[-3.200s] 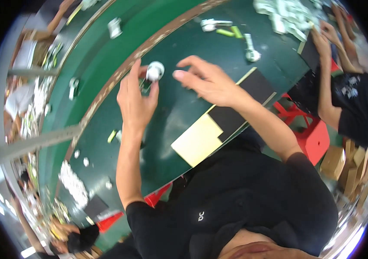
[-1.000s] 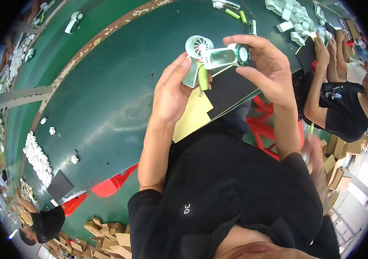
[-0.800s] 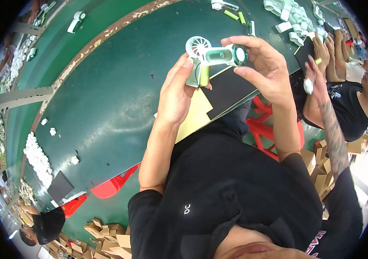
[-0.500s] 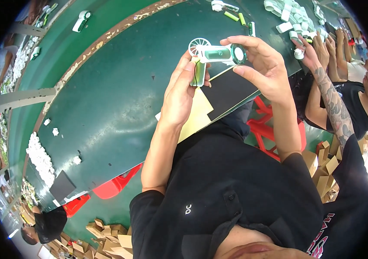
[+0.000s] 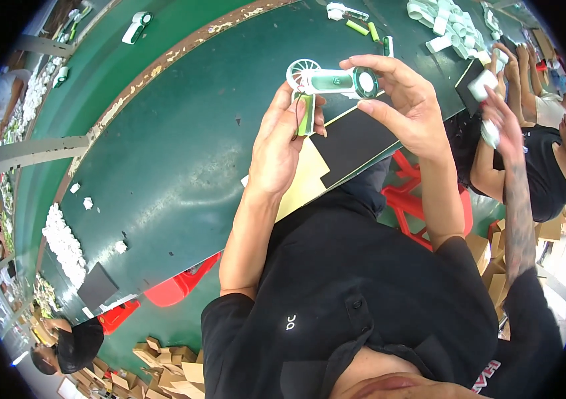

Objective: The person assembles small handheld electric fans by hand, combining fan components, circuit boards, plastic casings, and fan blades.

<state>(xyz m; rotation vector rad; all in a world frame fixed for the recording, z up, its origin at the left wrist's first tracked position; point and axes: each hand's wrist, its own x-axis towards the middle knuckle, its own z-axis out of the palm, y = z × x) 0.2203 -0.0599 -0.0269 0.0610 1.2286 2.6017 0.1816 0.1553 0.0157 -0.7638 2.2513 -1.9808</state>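
Between my two hands, above the table, is a small white-and-green handheld fan (image 5: 333,82) with its casing opened out. My left hand (image 5: 273,149) is closed on its left part, below the white spoked fan grille (image 5: 304,72). A yellow-green battery (image 5: 307,114) shows in the part under that hand's fingers, with a thin dark wire beside it. My right hand (image 5: 410,110) grips the round dark-ringed end of the fan between thumb and fingers.
Below the fan, a black mat (image 5: 362,136) and a yellow sheet (image 5: 304,174) lie on the green table (image 5: 183,133). Loose batteries (image 5: 357,27) and a heap of pale casings (image 5: 454,26) are farther off. At right, a co-worker's arm (image 5: 519,199) reaches in; white parts (image 5: 65,246) are piled left.
My hands stay almost in place, the left part of the fan shifting slightly. At right, the co-worker's hand has drawn back from the table and now holds white pieces, blurred by motion.
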